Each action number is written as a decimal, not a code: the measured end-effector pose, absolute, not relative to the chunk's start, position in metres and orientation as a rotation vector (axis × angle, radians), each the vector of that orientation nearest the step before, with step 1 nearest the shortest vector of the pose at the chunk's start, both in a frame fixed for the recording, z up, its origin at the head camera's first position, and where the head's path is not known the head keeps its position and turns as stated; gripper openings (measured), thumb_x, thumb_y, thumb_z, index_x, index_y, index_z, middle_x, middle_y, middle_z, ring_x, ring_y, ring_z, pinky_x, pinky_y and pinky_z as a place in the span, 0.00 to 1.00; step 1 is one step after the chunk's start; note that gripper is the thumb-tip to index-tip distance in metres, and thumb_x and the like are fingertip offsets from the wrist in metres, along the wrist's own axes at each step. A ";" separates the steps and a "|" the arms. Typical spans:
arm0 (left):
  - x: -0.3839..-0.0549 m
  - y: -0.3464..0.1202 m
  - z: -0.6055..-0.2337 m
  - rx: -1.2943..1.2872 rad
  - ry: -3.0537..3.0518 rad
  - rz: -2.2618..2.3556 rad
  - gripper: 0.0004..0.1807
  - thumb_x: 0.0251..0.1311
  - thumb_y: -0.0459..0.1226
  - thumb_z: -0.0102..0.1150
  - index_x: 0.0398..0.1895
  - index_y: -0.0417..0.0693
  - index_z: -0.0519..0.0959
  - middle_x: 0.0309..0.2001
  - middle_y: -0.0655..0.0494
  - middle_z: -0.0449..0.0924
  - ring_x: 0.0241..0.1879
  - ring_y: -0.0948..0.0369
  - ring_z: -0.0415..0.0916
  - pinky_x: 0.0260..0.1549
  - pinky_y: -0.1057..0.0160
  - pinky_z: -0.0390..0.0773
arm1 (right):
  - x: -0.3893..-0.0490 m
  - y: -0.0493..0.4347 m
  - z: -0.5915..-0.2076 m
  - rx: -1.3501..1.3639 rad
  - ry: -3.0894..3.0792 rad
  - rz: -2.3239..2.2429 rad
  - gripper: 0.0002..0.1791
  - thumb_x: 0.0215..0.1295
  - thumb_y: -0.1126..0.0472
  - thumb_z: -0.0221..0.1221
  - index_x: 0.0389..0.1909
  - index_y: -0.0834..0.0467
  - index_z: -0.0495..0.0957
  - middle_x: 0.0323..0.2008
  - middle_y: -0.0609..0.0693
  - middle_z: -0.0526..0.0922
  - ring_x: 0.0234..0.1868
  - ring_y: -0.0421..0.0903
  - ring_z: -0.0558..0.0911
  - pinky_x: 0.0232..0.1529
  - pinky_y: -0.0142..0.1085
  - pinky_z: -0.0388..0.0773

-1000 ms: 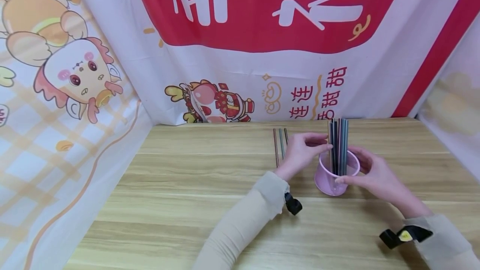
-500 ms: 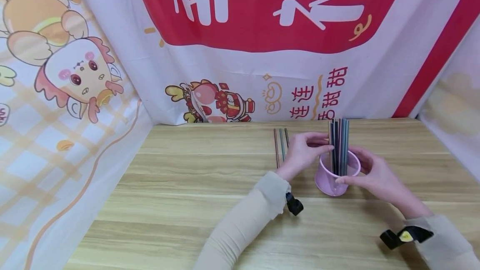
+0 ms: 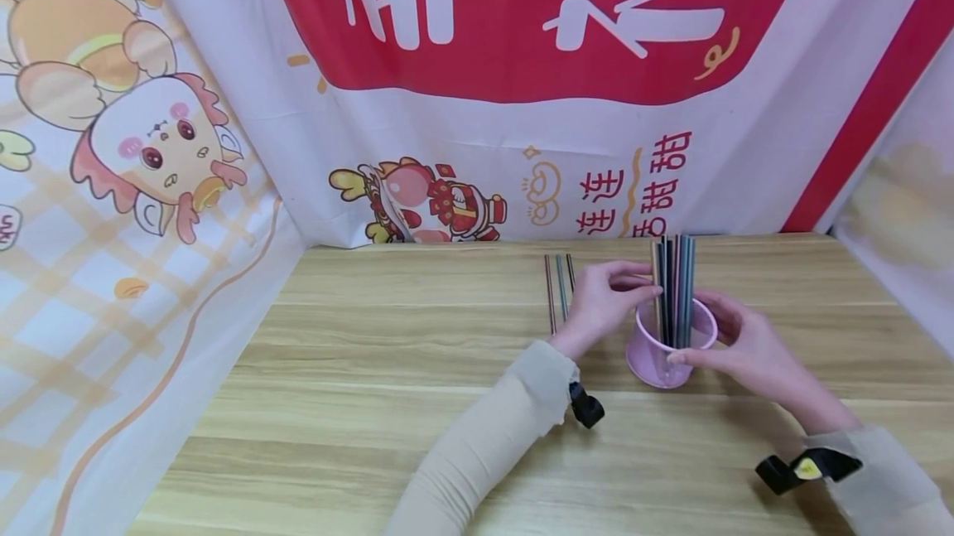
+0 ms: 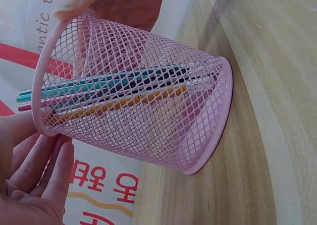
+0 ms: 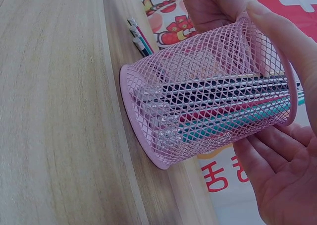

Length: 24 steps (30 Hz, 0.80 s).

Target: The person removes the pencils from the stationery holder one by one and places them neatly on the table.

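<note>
A pink mesh pencil cup (image 3: 647, 358) stands upright on the wooden table, also seen close up as a mesh wall (image 5: 198, 61) in the right wrist view. Inside it is an upright bunch of slim pencils (image 3: 681, 292) in black, teal and red, their lower ends clear. My left hand (image 3: 599, 304) pinches a yellow pencil (image 4: 119, 104) between thumb and fingers above the rim, its lower part inside the cup. With the thumb on the near side and fingers behind, my right hand (image 3: 745, 354) holds the cup by its rim.
Three more pencils, red (image 3: 550, 292), teal (image 3: 561, 283) and black (image 3: 570, 271), lie side by side on the table (image 3: 387, 403) left of the cup, partly behind my left hand. A printed cloth (image 3: 447, 130) hangs along the table's back edge, another (image 3: 179, 287) at the left.
</note>
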<state>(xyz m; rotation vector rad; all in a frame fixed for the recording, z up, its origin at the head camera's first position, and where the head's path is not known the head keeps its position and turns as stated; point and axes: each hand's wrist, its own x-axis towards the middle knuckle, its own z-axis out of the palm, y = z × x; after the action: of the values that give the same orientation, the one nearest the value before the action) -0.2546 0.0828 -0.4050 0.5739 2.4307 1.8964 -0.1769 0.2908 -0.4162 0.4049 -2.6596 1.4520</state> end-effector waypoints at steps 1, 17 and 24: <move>-0.255 0.083 -0.405 0.574 2.433 1.898 0.16 0.57 0.40 0.75 0.49 0.54 0.87 0.39 0.68 0.87 0.37 0.75 0.82 0.39 0.75 0.82 | -0.177 0.291 -0.416 0.407 -2.660 1.451 0.45 0.56 0.58 0.77 0.72 0.63 0.65 0.66 0.65 0.73 0.63 0.64 0.73 0.52 0.14 0.67; -0.256 0.082 -0.404 0.551 2.398 1.964 0.13 0.58 0.38 0.75 0.46 0.51 0.88 0.37 0.66 0.88 0.35 0.74 0.82 0.36 0.74 0.83 | -0.178 0.291 -0.417 0.410 -2.654 1.425 0.44 0.55 0.58 0.77 0.70 0.61 0.68 0.64 0.62 0.75 0.58 0.35 0.74 0.53 0.15 0.67; -0.257 0.082 -0.402 0.550 2.392 1.978 0.13 0.59 0.38 0.74 0.47 0.51 0.88 0.37 0.66 0.88 0.36 0.73 0.82 0.37 0.74 0.82 | -0.179 0.292 -0.418 0.416 -2.633 1.425 0.43 0.54 0.62 0.78 0.69 0.64 0.68 0.63 0.64 0.76 0.55 0.27 0.73 0.53 0.14 0.67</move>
<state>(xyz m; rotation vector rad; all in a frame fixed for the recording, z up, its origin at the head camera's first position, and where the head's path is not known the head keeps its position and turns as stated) -0.2570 0.0817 -0.4015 0.5500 2.3916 1.9784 -0.1785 0.2917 -0.4183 0.4159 -2.6333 1.4253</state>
